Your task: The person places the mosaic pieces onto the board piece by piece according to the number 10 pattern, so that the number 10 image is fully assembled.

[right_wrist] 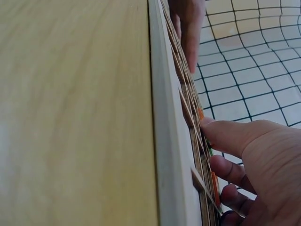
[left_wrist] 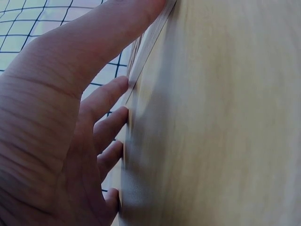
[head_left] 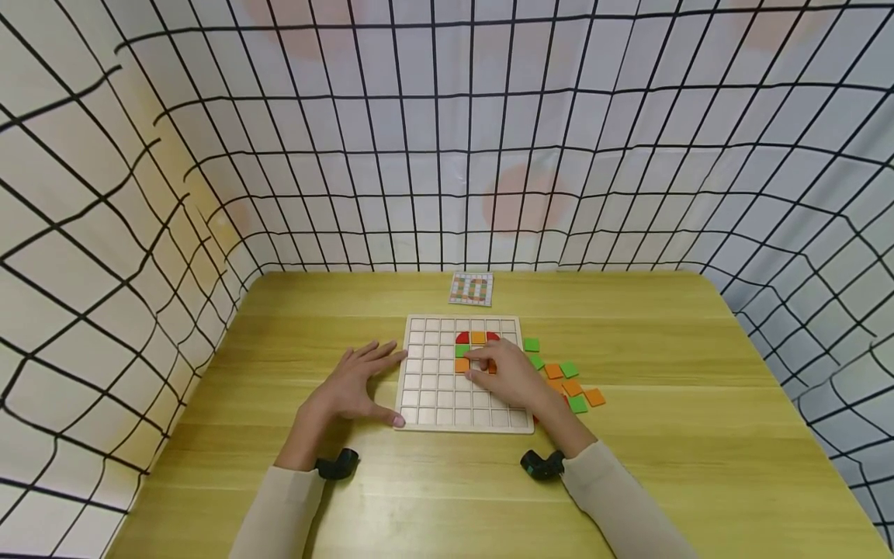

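Note:
A pale wooden grid board [head_left: 422,400] lies on the table. My left hand [head_left: 352,384] spreads along its left edge, thumb at the near corner and fingertips farther up the side. My right hand [head_left: 510,376] reaches over the board from the right. Its thumb and forefinger tips pinch at the right-hand corners of an orange square tile [head_left: 462,365], which lies in a cell. Just above is a green square tile [head_left: 462,351]. In the upper row, an orange tile [head_left: 478,337] sits between two red rounded tiles [head_left: 462,338]. The right hand partly covers another orange tile [head_left: 492,368].
Loose green tiles [head_left: 569,369] and orange tiles [head_left: 594,397] are scattered right of the board, some under the right forearm. A small pattern card [head_left: 471,289] lies behind the board. Black wire mesh [head_left: 454,155] surrounds the table [head_left: 279,310] at the back and sides.

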Motion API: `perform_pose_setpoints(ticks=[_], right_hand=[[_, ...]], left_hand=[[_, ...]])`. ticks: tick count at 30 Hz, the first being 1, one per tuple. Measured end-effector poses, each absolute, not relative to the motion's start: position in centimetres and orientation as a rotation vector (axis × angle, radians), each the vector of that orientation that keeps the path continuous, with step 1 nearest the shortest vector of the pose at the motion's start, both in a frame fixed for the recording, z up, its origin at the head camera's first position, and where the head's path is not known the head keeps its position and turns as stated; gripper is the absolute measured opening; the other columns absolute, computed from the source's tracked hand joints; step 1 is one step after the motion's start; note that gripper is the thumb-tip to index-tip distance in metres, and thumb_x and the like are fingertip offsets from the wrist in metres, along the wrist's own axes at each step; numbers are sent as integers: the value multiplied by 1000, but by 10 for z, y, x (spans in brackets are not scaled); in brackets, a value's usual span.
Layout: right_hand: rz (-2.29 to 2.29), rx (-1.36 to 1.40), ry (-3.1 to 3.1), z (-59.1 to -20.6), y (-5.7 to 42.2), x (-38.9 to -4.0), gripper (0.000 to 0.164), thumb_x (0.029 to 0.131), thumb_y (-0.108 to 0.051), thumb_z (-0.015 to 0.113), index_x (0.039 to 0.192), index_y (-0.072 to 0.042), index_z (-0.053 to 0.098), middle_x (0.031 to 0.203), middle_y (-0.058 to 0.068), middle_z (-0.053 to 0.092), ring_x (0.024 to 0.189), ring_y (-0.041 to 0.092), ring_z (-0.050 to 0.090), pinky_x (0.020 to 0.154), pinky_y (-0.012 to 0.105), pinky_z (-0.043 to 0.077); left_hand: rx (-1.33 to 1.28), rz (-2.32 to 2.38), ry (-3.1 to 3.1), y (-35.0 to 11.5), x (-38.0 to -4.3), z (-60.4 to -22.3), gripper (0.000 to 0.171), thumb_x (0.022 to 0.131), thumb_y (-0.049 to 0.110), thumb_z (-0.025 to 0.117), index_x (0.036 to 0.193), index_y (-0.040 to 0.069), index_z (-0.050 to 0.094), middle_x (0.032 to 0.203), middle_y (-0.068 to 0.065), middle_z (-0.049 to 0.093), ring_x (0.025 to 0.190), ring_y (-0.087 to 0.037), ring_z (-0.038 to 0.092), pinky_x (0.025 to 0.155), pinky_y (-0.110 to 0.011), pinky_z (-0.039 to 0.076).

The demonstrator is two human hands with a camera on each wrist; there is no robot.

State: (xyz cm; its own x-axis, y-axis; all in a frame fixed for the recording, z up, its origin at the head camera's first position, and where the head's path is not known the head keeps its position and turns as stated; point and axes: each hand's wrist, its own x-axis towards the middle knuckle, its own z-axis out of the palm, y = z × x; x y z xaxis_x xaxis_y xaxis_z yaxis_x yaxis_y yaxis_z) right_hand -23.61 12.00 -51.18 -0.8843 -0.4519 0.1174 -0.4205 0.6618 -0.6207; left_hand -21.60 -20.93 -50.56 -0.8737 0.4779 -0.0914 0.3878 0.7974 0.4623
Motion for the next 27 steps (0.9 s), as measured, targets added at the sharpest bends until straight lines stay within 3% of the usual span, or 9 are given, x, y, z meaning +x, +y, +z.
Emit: perform_pose_setpoints(ticks=[10,15,27], right_hand=[[-1120,-700,2786,-511,134,-239,33,93,-29,78,124,-17,77,80,-6,58,78,15,47,68,29,38],[-1146,-645,2807,-508,162,-237,32,94,-28,77,122,-13,77,81,-5,58,76,17,48,65,29,38],[-995,-524,2953,-503,240,-226,32,95,-30,76,121,-13,77,87,-4,62,83,18,49,72,32,39]], left_hand=[[683,646,2785,-208,-217,-505,120,58,76,86,160,33,39,172,0,26,160,-38,15,125,-70,6],[681,649,2778,-207,-216,-505,120,59,76,87,160,32,39,172,-1,26,160,-38,15,125,-70,6],[677,667,2784,-208,-214,-505,120,59,74,88,160,31,40,171,-1,27,160,-39,16,125,-71,7]])
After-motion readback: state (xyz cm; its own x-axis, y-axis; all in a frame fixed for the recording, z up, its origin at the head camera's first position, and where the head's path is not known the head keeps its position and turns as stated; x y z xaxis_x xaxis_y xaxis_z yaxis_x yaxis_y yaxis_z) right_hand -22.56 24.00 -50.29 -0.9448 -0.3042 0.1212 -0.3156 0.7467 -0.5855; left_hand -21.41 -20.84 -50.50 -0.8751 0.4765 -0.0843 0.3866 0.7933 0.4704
